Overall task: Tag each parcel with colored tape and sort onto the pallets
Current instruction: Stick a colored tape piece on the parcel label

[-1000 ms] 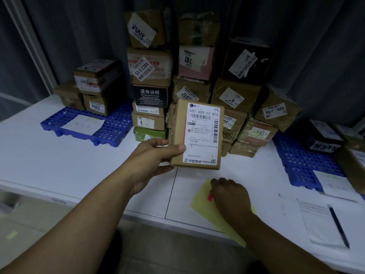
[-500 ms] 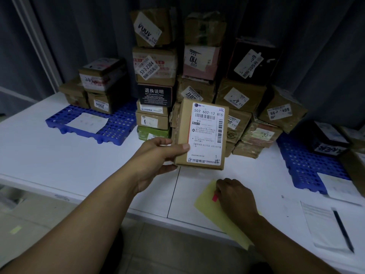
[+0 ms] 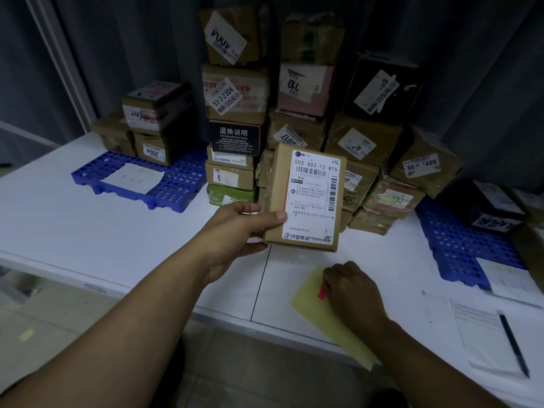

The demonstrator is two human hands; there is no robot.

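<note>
Two grips: left grip (image 3: pixel 235 228) has the parcel (image 3: pixel 306 198) by its left edge, thumb across the front and fingers behind. Right grip (image 3: pixel 350 290) is curled, knuckles up, nipping a bit of red tape (image 3: pixel 321 294).
Parcel spot: held upright in the air over the desk (image 3: pixel 88 231), label facing the camera, just in front of the pile (image 3: pixel 294 83).
Tape spot: down on the yellow sheet (image 3: pixel 338 334) at the near desk edge.
Handling guess: small flat carton, stiff, probably light since one hand carries it fine. Cardboard shouldn't slip. I'd keep hold of that edge so the front stays free for the tape.
Tape guess: tiny and sticky, likely to fold onto itself.
Pallets: left pallet (image 3: pixel 182 187) and right pallet (image 3: pixel 459 245), well apart, both already carrying boxes.
Hard to see: right fingertips are tucked under the hand, so I can't tell if the tape is peeled off yet. The room's dim, small print is unreadable, and the right pallet is cut off at the frame edge.
</note>
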